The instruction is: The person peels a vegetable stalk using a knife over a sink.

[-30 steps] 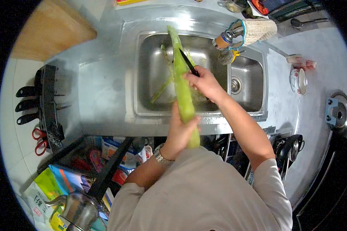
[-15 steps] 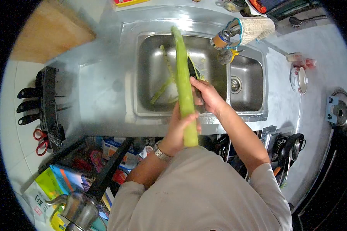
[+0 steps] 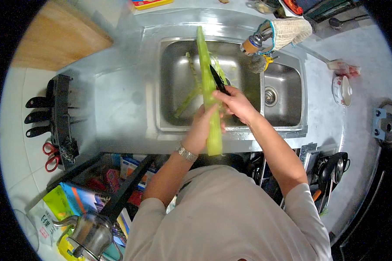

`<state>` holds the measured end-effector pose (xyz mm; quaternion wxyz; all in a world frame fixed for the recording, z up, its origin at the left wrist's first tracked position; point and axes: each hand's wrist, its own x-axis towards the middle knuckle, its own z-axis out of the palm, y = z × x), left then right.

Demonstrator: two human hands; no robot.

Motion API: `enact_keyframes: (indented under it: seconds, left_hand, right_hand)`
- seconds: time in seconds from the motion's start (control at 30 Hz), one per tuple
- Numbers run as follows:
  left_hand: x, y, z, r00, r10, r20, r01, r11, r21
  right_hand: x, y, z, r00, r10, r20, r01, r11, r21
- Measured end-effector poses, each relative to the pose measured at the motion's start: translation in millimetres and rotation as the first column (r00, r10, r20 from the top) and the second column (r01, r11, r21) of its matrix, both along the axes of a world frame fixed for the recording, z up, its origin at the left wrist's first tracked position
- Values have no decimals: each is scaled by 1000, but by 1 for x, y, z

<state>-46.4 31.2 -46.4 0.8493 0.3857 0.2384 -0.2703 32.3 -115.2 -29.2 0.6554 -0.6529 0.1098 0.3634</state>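
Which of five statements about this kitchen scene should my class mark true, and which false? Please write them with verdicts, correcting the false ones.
1. The left hand grips a long green stalk, and the right hand holds a dark tool. True.
2. The watch is worn on the right hand's side. False: it is on the left hand's side.
3. Green strips lie in the larger sink basin. True.
4. The scissors are blue-handled. False: they are red-handled.
5. There is only one sink basin. False: a smaller basin adjoins the larger.
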Motion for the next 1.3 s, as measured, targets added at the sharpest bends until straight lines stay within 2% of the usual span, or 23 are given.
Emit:
enact_keyframes:
  seconds: [0.07,0.13,0.17,0.2,0.23,0.27,0.33,0.37,0.43,0.47,0.6,0.63,0.7,0.8,0.87,1.1,1.23,1.3]
  left_hand:
    - [0,-4,7,1000,21,-13,-20,1000,16]
    - [0,-6,12,999,40,-25,-39,999,29]
    - [-1,-6,13,999,36,-5,-36,998,50]
    - [-2,-6,15,999,30,15,-31,997,70]
    - [-3,-7,18,1000,26,14,-27,997,68]
    - [-2,-8,22,999,35,9,-35,994,104]
    - [-5,-9,25,999,40,3,-40,989,140]
    - [-7,-9,25,998,45,32,-49,989,142]
    - [-8,-9,27,997,50,61,-59,988,144]
    - [-8,-9,28,997,44,61,-53,986,157]
    - [-8,-8,40,996,64,67,-75,979,191]
    - [-7,-6,40,996,65,65,-77,979,191]
    - [-6,-1,39,995,-42,88,27,986,163]
    - [-4,-3,44,998,-26,61,17,989,149]
    - [-4,-3,45,996,-29,80,19,991,132]
    - [-3,1,47,994,-29,109,28,1000,7]
    - [-4,3,54,997,-25,69,23,999,34]
    - [-4,6,50,990,-85,114,81,996,36]
  right_hand:
    - [0,-7,-11,1000,-10,0,10,999,-42]
    - [0,-11,-12,947,39,318,44,967,-250]
    - [-1,-15,-12,947,39,318,45,967,-250]
    - [-2,-19,-8,807,281,520,49,844,-533]
    - [-3,-22,-4,599,547,585,146,644,-751]
    - [-4,-24,-1,600,547,583,147,641,-753]
    - [-5,-20,12,317,789,527,174,498,-850]
    - [-6,-17,18,319,788,526,174,497,-850]
    - [-10,-10,28,201,878,434,124,417,-900]
    - [-14,-8,32,164,889,427,99,416,-904]
    - [-27,-5,47,139,904,404,70,398,-915]
    - [-30,-7,49,141,891,432,60,428,-902]
    - [-33,-7,54,142,877,458,47,457,-888]
    - [-35,-9,60,153,899,411,13,414,-910]
    - [-36,-10,62,164,867,470,7,475,-880]
    - [-41,-13,67,217,856,470,-24,486,-874]
    - [-42,-16,67,201,848,490,-21,504,-864]
    - [-40,-17,64,191,855,483,-19,495,-869]
